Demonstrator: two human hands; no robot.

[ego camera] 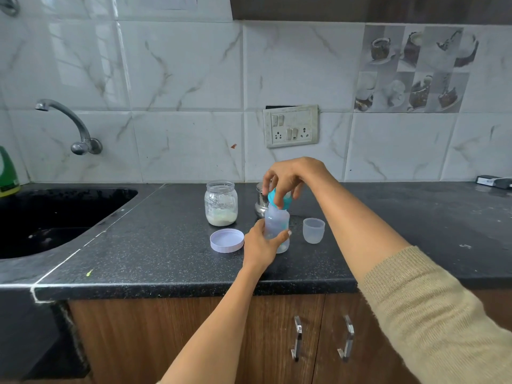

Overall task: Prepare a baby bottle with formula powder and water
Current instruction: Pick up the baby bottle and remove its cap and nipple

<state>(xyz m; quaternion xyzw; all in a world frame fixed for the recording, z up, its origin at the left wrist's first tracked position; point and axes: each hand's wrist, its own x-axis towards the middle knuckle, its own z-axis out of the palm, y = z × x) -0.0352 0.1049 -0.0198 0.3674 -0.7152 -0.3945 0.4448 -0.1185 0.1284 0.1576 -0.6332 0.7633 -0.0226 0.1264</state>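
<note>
A clear baby bottle stands on the black counter, and my left hand grips its body from the left. My right hand holds the teal nipple ring tilted just over the bottle's open neck. Left of the bottle stands an open glass jar with pale formula powder in its bottom. The jar's white lid lies upside down in front of it. The bottle's clear cap sits on the counter to the right.
A steel container stands behind the bottle, partly hidden. A black sink with a wall tap lies to the left, with a green bottle at its corner. A switch panel is on the tiled wall.
</note>
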